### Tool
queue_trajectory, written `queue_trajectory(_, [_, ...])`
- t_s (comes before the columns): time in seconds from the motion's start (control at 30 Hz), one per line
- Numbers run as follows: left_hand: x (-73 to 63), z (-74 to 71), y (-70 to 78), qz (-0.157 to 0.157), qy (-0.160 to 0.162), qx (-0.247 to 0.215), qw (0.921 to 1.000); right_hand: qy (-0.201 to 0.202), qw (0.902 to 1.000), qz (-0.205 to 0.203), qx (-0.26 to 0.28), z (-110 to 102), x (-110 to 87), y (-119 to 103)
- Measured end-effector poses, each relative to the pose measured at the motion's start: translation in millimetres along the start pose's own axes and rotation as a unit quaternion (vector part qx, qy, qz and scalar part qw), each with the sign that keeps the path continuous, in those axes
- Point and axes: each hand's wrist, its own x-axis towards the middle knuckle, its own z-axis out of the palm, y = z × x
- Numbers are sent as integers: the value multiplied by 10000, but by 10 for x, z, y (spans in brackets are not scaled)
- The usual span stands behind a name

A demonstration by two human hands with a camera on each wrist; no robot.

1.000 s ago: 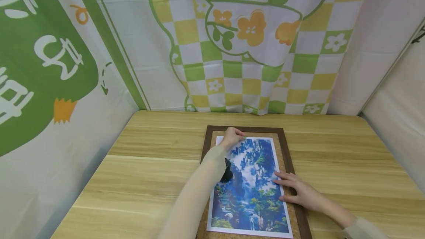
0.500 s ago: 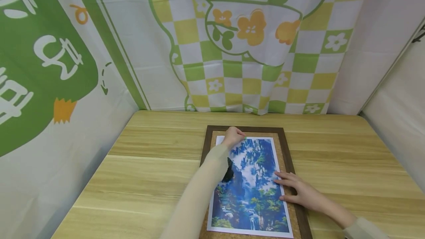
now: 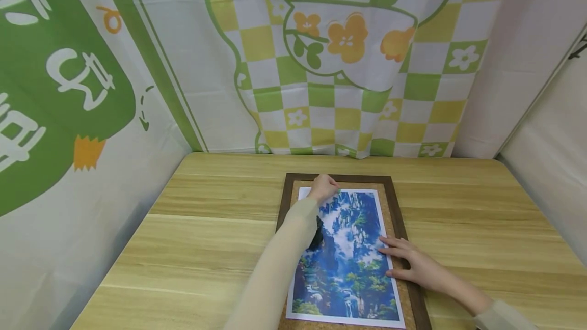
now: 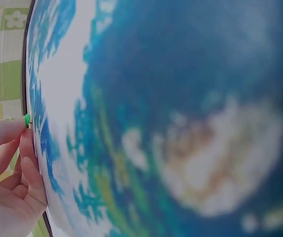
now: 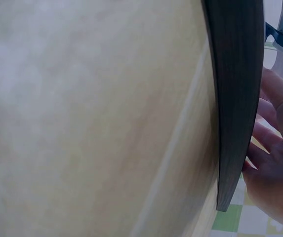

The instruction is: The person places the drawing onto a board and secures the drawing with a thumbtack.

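Note:
A printed landscape picture [image 3: 348, 253] with a white border lies on a corkboard [image 3: 340, 179] with a dark brown wooden frame. At the picture's top edge my left hand [image 3: 323, 188] pinches a green-headed pushpin [image 4: 27, 120] between thumb and finger; in the left wrist view its tip is at the paper's edge. My right hand [image 3: 415, 265] rests with spread fingertips on the picture's right border, its palm over the frame. From the right wrist camera, the right hand [image 5: 277, 158] shows beyond the dark frame edge [image 5: 237, 98].
The corkboard lies on a wood-grain table [image 3: 211, 248]. A printed cloth curtain [image 3: 348, 90] hangs behind the table, with cloth walls at both sides. A black wrist device [image 3: 316, 238] under my left forearm covers part of the picture.
My left forearm and wrist have shifted slightly to the right, while the fingers stay at the pushpin. The right hand and the picture have not moved.

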Motion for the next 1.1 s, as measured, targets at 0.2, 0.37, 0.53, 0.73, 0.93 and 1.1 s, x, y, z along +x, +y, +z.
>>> queue_trajectory(0.2, [23,17,-8,28,57,119,9999,-4,10000,29,63,3,-8,4])
queue_trajectory(0.37, [26,18,-8,21,107,81,9999,-8,9999,43,111,5,-7,13])
queue_trajectory(0.53, [33,16,-11,26,184,101,9998,-52,9999,100,114,2,-7,8])
queue_trajectory(0.73, [72,32,-23,125,367,409,9984,-29,10000,84,5,1,-4,6])
queue_trajectory(0.93, [92,61,-6,151,511,682,9962,-2,10000,80,11,1,0,7])
queue_trajectory(1.1, [69,68,2,116,509,728,9960,13,10000,44,-60,5,1,1])
